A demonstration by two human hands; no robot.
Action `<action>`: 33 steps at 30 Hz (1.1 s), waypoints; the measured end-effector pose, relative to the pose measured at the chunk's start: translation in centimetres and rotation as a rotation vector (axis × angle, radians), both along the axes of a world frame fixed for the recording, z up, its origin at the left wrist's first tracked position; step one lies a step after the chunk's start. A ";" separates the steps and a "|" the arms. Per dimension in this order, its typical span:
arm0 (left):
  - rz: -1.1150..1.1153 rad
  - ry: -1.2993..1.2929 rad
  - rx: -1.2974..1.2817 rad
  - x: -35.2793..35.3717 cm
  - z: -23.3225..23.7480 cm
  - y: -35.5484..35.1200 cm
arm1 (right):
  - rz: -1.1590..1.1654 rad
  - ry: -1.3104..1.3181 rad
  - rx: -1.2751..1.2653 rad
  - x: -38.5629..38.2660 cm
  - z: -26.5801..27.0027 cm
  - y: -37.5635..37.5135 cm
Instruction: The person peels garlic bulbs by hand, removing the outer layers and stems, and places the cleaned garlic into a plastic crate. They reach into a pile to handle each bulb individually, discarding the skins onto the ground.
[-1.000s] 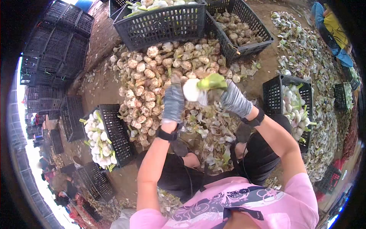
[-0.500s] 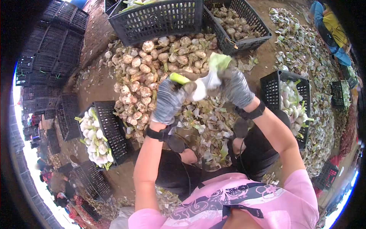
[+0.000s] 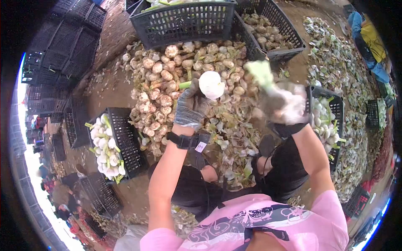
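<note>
In a grey knitted glove, my left hand (image 3: 191, 106) is closed around a garlic bulb (image 3: 212, 85), white and clean, its short green stem pointing left. My right hand (image 3: 288, 104), also gloved, is smeared by motion beside the crate on the right. A pale green strip of garlic husk (image 3: 260, 74) trails from its fingers; the exact grip is blurred. Below both hands lies a litter of peeled husks (image 3: 232, 142). Beyond my left hand spreads a heap of unpeeled, soil-stained garlic (image 3: 161, 83).
White bulbs fill a tilted black crate (image 3: 125, 142) on the left and another crate (image 3: 341, 109) on the right. Two more crates (image 3: 184, 25) stand behind the heap. Empty crates (image 3: 63, 37) are stacked far left. Husks (image 3: 347, 83) cover the ground at right; people (image 3: 67, 196) sit lower left.
My hands have moved apart. The right one has swung right and slightly down with the husk, away from the bulb. In my left hand the bulb now faces up, more fully exposed.
</note>
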State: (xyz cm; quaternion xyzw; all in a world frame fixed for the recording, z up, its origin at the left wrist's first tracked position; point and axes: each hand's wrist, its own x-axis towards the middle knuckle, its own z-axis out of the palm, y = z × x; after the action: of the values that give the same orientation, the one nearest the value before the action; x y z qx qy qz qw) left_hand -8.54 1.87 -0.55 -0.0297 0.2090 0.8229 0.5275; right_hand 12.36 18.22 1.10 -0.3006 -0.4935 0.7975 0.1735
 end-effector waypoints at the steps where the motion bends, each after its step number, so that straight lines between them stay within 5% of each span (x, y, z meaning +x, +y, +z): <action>1: 0.027 0.014 -0.048 -0.4 -0.9 0.1 | 0.008 0.002 0.003 -0.4 0.3 0.5; 3: 0.070 0.026 -0.127 -0.4 -1.1 0.5 | 0.247 -0.012 0.155 -1.8 1.4 1.7; 4: 0.063 0.029 -0.128 -0.5 -1.2 0.6 | 0.687 0.010 0.272 -2.8 2.6 2.4; 5: 0.043 0.007 -0.138 -0.6 -1.6 0.7 | 0.684 -0.195 0.676 -3.3 2.1 1.0; 6: 0.026 -0.016 -0.147 -0.5 -1.9 0.8 | 0.661 -0.408 1.078 -3.7 0.4 -0.2; 7: 0.048 -0.045 -0.206 -0.1 -1.7 0.8 | 0.423 -0.274 1.043 -4.1 -3.8 -0.6; 8: 0.042 -0.046 -0.209 0.3 -1.5 1.0 | 0.420 -0.278 1.039 -4.4 -2.6 -1.5; 11: 0.007 -0.154 -0.232 1.2 -1.4 1.2 | -0.059 -0.060 1.427 -5.9 1.1 -4.2; 16: -0.055 -0.052 -0.293 2.1 -1.1 1.2 | 0.088 0.026 1.434 -6.7 -1.1 -2.1; 18: 0.005 -0.041 -0.267 2.1 -0.4 1.7 | -0.195 0.043 0.520 -7.6 -1.8 -0.8; 20: -0.047 -0.042 -0.235 2.1 0.0 1.4 | -0.199 -0.113 0.247 -7.3 -2.5 0.6; 23: -0.113 -0.115 -0.139 1.0 -0.4 1.8 | 0.381 -0.382 1.046 -5.6 -6.0 1.2; 25: -0.118 -0.143 -0.150 -1.4 -2.2 2.1 | 0.735 -0.475 1.168 -5.3 -4.4 -0.1; 28: 0.145 -0.094 -0.249 -5.1 -0.4 4.2 | 0.610 -0.611 1.313 -5.1 -3.8 -1.0; 31: 0.309 0.159 -0.400 -11.3 4.5 7.8 | 0.483 -0.471 1.311 -5.1 -3.0 -0.8; 33: 0.411 0.186 -0.306 -17.1 6.6 10.4 | 0.603 -0.589 1.289 -5.6 -1.2 -0.7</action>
State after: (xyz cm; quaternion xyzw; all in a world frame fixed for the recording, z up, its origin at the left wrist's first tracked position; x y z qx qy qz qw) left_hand -25.67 12.25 6.08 -0.0751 0.3682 0.8707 0.3174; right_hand 6.75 17.55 -0.09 -0.1924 -0.9471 0.2520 -0.0490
